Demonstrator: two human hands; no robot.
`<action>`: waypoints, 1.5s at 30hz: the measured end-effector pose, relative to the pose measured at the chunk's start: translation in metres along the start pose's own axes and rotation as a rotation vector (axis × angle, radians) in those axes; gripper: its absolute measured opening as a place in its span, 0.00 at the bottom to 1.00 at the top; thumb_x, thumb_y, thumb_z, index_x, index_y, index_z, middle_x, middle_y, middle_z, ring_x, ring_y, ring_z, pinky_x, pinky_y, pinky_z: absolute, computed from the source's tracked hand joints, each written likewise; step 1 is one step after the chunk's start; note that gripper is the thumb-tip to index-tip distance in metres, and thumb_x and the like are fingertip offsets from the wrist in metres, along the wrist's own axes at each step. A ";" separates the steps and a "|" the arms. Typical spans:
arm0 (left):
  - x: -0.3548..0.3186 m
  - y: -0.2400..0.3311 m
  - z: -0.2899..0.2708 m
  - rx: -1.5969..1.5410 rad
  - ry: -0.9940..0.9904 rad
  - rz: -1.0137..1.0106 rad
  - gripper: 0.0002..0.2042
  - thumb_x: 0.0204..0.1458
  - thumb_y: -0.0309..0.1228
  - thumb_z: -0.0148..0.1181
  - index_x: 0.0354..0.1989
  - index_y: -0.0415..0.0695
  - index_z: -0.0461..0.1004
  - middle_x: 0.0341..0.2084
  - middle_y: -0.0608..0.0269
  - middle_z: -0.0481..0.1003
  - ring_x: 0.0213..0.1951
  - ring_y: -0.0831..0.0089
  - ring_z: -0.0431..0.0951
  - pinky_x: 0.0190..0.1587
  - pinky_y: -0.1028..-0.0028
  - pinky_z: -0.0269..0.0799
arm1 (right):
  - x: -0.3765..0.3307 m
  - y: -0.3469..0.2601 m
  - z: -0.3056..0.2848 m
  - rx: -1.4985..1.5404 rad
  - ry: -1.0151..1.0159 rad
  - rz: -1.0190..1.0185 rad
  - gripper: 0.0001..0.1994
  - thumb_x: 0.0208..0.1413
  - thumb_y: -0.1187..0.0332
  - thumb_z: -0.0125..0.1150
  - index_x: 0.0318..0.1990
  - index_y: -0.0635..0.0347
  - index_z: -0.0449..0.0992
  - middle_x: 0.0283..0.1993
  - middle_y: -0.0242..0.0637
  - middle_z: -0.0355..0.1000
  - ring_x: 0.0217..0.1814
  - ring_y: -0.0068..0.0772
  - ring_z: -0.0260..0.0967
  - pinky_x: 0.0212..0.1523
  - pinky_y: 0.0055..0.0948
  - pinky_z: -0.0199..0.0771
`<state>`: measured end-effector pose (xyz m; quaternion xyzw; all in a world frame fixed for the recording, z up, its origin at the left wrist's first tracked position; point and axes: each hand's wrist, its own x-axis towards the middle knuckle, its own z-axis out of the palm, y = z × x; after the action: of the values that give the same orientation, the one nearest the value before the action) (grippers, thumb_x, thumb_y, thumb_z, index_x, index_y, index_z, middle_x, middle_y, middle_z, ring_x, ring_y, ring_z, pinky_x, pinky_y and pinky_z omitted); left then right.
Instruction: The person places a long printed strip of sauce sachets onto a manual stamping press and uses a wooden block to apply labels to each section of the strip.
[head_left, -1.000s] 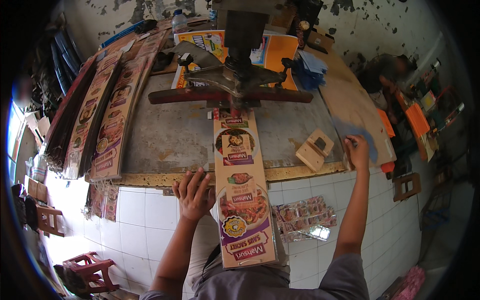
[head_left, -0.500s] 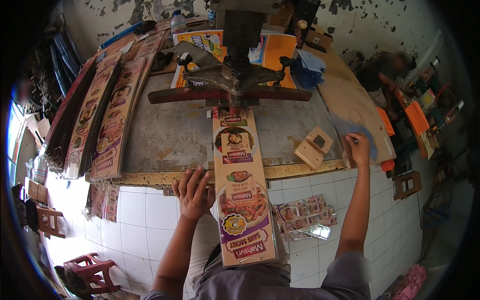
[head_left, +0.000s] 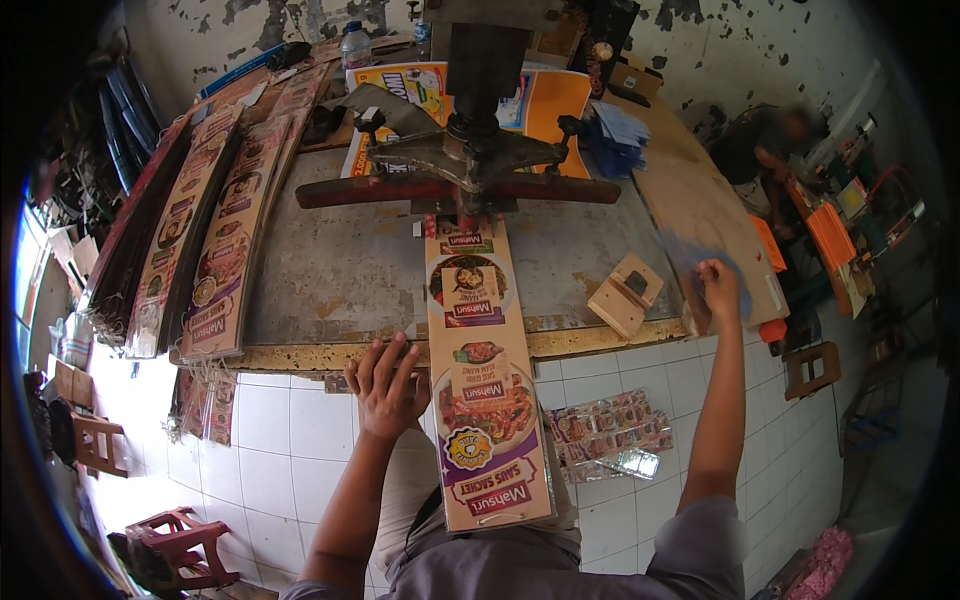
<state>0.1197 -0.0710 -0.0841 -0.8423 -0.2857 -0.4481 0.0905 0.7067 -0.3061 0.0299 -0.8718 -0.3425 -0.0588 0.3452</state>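
A red stool (head_left: 190, 550) stands on the tiled floor, left of the work surface (head_left: 340, 250). Stacks of long printed strips (head_left: 222, 250) lie along the surface's left edge, near ends close to the front left corner.

The left hand (head_left: 385, 388) is positioned at the front edge, left of centre. It is open, fingers extended and spread; it holds nothing visible. Its thumb side is just beside the long printed panel (head_left: 485, 360). This panel runs from below the dark metal press (head_left: 470, 160) across the middle of the front edge, and overhangs toward the person's lap.

Printed sheets (head_left: 610, 435) lie on the floor, right of the overhang. A wooden block (head_left: 628, 295) with a dark centre piece rests near the front right corner. The right hand (head_left: 718, 285) is located farther right, by the brown board (head_left: 690, 200) along the right edge. Its fingers are bent toward the thumb; whether they grip anything cannot be determined. A co-worker (head_left: 750, 150) is present beyond the right edge.
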 end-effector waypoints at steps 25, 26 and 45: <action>0.004 0.004 -0.003 -0.009 0.002 -0.032 0.20 0.60 0.41 0.64 0.61 0.57 0.82 0.66 0.68 0.77 0.72 0.62 0.67 0.80 0.55 0.40 | 0.043 0.059 0.005 0.415 0.178 0.013 0.10 0.74 0.74 0.58 0.58 0.63 0.76 0.46 0.41 0.83 0.44 0.28 0.80 0.46 0.27 0.81; 0.004 0.004 -0.003 -0.004 -0.003 -0.031 0.20 0.60 0.41 0.64 0.61 0.57 0.82 0.66 0.68 0.77 0.72 0.62 0.67 0.80 0.55 0.40 | 0.044 0.059 0.001 0.421 0.259 0.005 0.11 0.74 0.73 0.58 0.59 0.62 0.76 0.47 0.42 0.83 0.46 0.27 0.80 0.47 0.26 0.81; 0.000 0.001 -0.004 0.003 -0.022 -0.036 0.21 0.58 0.41 0.67 0.61 0.57 0.82 0.66 0.67 0.77 0.71 0.62 0.68 0.80 0.54 0.39 | -0.079 -0.150 0.002 -0.025 -0.214 -0.536 0.17 0.65 0.83 0.57 0.58 0.62 0.83 0.57 0.40 0.75 0.55 0.42 0.75 0.54 0.38 0.78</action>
<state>0.1179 -0.0736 -0.0820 -0.8418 -0.3023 -0.4398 0.0807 0.5509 -0.2691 0.0857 -0.7558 -0.5943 -0.0596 0.2682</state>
